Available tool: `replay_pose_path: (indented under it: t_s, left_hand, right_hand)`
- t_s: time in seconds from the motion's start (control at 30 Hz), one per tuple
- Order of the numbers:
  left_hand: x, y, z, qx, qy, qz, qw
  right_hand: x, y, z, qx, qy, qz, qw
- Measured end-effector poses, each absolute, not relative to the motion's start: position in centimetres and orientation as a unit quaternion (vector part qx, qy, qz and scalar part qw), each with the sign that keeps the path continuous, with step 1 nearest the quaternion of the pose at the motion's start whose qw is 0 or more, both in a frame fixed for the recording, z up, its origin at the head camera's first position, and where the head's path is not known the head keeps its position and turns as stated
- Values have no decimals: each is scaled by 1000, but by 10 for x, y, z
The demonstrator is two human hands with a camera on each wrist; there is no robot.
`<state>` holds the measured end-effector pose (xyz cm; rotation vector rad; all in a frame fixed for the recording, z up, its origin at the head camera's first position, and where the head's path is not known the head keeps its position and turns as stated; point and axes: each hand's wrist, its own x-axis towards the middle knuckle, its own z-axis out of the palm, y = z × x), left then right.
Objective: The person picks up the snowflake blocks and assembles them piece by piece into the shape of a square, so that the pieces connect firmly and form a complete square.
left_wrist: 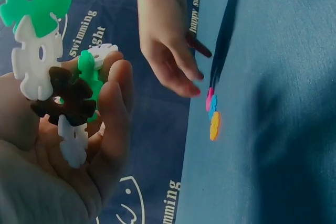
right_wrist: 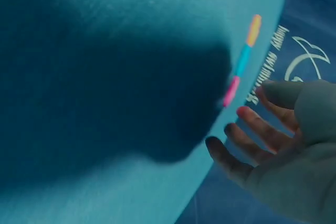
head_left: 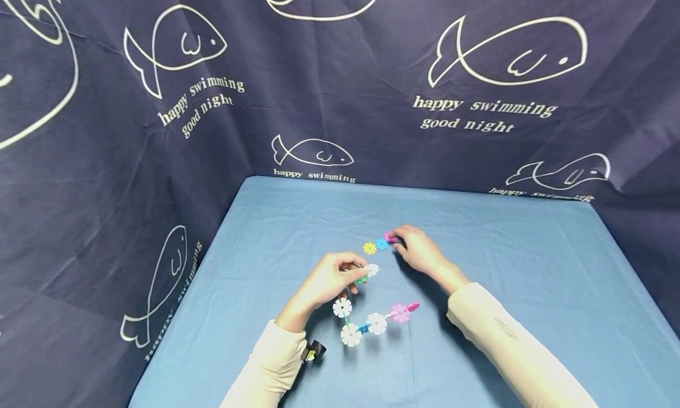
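Observation:
My left hand (head_left: 330, 276) grips one end of a chain of interlocking snowflake discs (head_left: 350, 335). The chain curves below the hand through white, blue and pink discs. In the left wrist view, a dark brown disc (left_wrist: 67, 99), white discs and green discs lie linked at the palm. My right hand (head_left: 419, 251) reaches over loose discs, its fingers apart and slightly bent. Nearest to its fingertips is a pink disc (head_left: 390, 238). Beside that lie a blue disc (head_left: 381, 244) and a yellow disc (head_left: 369, 248) in a row.
A blue cloth (head_left: 297, 213) covers the table. Dark curtains (head_left: 329, 83) with white fish drawings and lettering stand along the back and left edges. A small black wrist device (head_left: 313, 351) sits at the left cuff.

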<state>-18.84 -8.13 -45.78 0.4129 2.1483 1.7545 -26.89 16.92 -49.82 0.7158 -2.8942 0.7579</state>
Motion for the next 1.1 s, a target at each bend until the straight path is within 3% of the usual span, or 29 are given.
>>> replay_pose_path:
  t_s: [0.2,0.37,0.57,0.77,0.9,1.1]
  left_hand:
    - [-188,-78,-459,142,758,614,168]
    - [-190,-78,-461,146,759,613,164]
    - [-191,-79,-462,145,763,609,162]
    - [-191,-78,-464,140,762,612,159]
    - [-192,-78,-464,140,764,610,155]
    - [-194,-76,-462,157,772,598,152]
  right_hand:
    - [-269,165,-512,281,-944,167,46]
    - [-268,174,-514,250,-948,185,63]
    - [-257,187,-506,158,-933,319,-51]
    - [-222,185,-487,91,-793,576,-175]
    - [-202,171,-472,85,-707,674,-196]
    - [-192,161,-464,113,-693,690,-177]
